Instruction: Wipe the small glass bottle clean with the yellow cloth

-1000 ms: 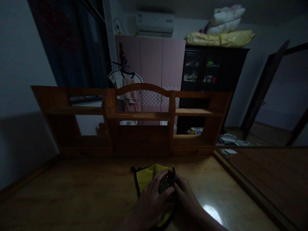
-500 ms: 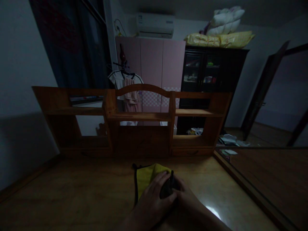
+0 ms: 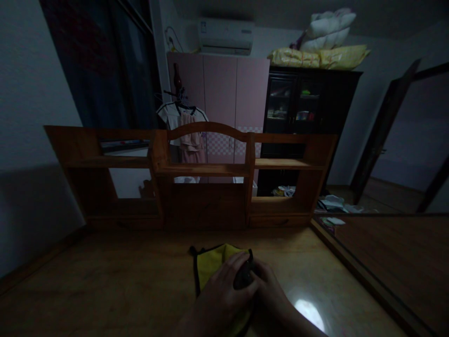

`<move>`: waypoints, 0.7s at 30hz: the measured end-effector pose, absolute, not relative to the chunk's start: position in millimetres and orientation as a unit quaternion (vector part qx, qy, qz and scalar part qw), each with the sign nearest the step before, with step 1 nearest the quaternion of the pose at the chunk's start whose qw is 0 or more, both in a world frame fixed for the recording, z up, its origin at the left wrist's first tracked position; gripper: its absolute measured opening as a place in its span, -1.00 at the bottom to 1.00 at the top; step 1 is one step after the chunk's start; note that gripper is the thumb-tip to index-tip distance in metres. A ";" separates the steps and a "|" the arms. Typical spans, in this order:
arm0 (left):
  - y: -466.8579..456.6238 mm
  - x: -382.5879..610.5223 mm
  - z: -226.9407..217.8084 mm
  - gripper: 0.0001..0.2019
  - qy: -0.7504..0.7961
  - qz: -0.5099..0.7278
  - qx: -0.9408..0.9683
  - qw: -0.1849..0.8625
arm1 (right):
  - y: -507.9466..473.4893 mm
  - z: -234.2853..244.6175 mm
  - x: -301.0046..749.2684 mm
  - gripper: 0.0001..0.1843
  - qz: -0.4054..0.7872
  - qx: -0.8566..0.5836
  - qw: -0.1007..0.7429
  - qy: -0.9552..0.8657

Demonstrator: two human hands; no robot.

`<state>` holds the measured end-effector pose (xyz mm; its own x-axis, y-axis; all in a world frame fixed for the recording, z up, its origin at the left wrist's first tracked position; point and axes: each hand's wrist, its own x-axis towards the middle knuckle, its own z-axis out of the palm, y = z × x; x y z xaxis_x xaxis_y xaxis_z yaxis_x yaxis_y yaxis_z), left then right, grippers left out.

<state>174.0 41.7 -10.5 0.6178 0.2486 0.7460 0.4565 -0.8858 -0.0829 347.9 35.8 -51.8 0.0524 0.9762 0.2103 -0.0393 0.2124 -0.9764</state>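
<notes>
A yellow cloth with a dark border [image 3: 210, 264] lies on the wooden desk [image 3: 105, 285] near its front middle. Both of my hands meet on it. My left hand [image 3: 220, 299] rests on the cloth with its fingers curled over a small dark object [image 3: 244, 276]. From the right side my right hand [image 3: 270, 292] closes on the same object. The room is dim and I cannot make out what the object is.
A wooden shelf unit [image 3: 206, 173] stands along the back of the desk. Behind it are a pink wardrobe [image 3: 224, 93], a dark glass-front cabinet [image 3: 301, 107] with bedding on top, and hanging clothes [image 3: 185, 126]. A glare spot [image 3: 308, 313] sits on the desk at right.
My hands and the dark object have shifted only slightly on the cloth; the grip stays the same.
</notes>
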 end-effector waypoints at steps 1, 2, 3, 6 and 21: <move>41.9 173.4 -8.2 -0.61 -0.197 -0.388 -0.892 0.124 | 34.7 -53.6 348.2 -0.54 0.431 -0.453 0.577 -0.525; 42.1 172.7 -6.1 -0.60 -0.191 -0.381 -0.897 0.116 | 34.0 -55.3 348.6 -0.54 0.422 -0.461 0.578 -0.525; 42.3 171.9 -4.5 -0.58 -0.184 -0.370 -0.904 0.109 | 33.5 -56.6 349.2 -0.54 0.415 -0.467 0.578 -0.526; 43.0 169.8 -4.3 -0.48 -0.174 -0.349 -0.917 0.087 | 33.3 -59.9 350.7 -0.54 0.387 -0.481 0.575 -0.537; 51.0 161.3 -17.5 -0.40 -0.183 -0.293 -0.931 0.115 | 41.9 -43.9 344.8 -0.40 0.457 -0.441 0.598 -0.489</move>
